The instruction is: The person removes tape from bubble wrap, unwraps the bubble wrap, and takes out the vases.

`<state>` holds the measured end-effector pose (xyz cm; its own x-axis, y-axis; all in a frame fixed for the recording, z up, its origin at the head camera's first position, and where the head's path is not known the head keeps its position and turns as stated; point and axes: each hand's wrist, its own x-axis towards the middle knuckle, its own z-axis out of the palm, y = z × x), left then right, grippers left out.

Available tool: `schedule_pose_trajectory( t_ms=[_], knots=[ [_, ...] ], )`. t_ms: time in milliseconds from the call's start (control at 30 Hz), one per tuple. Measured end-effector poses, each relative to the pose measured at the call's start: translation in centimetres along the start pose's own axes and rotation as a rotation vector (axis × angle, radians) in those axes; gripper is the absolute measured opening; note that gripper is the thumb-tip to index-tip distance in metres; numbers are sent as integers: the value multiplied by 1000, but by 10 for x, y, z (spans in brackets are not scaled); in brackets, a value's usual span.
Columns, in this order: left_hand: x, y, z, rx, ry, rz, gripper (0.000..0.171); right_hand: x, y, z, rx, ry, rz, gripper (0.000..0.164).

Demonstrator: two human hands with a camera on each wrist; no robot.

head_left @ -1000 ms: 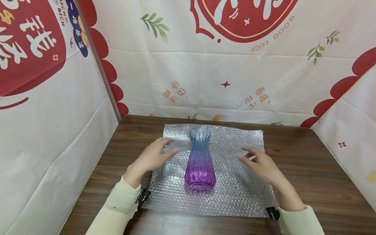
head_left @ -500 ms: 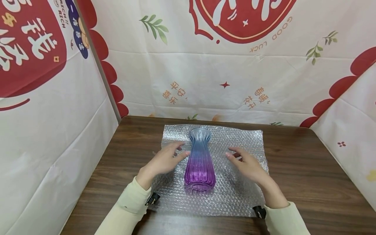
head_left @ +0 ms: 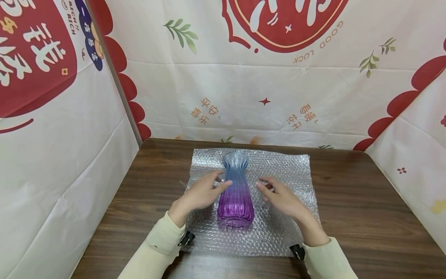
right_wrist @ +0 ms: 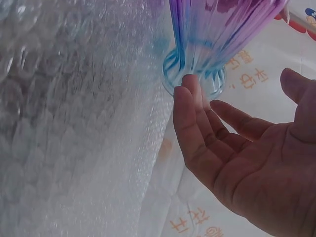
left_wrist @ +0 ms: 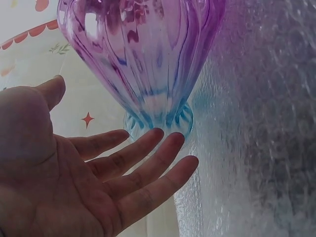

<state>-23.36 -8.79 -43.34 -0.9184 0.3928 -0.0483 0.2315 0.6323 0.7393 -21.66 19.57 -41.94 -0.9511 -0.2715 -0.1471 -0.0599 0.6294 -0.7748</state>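
A ribbed glass vase (head_left: 236, 193), blue at its flared mouth and purple at its base, lies on a sheet of bubble wrap (head_left: 282, 228) with the mouth pointing away. Close along its left side is my left hand (head_left: 202, 192), the thumb tip overlapping the vase in the head view. My right hand (head_left: 281, 197) hovers a short way off its right side, fingers loosely bent. Each wrist view shows an empty palm facing the vase: the left hand (left_wrist: 74, 173) has its fingers extended near the neck, and the right hand (right_wrist: 247, 158) has them slightly bent.
The bubble wrap lies on a dark wooden table (head_left: 366, 201). White printed cloth (head_left: 244, 93) hangs behind the table and along both sides. A black wrist mount (head_left: 187, 238) sits on the left cuff, with another mount (head_left: 297, 252) on the right.
Both hands have moved inward over the bubble wrap toward the vase, the left from its left side and the right from its right. The vase has stayed in place.
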Motion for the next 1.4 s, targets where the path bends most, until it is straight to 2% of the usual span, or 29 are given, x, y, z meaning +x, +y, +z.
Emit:
schedule_pose_trajectory(
  t_ms=[333, 500, 967, 1400],
  knots=[
    [1, 2, 4, 13, -5, 2, 80, 1, 1, 7, 50, -35, 28, 72],
    [1, 3, 5, 15, -9, -19, 80, 2, -2, 11, 73, -53, 16, 72],
    [4, 5, 4, 26, -36, -50, 87, 9, -9, 20, 130, -84, 64, 79],
    [12, 3, 10, -17, -114, -86, 98, 16, -10, 26, 172, -133, 85, 85]
  ],
)
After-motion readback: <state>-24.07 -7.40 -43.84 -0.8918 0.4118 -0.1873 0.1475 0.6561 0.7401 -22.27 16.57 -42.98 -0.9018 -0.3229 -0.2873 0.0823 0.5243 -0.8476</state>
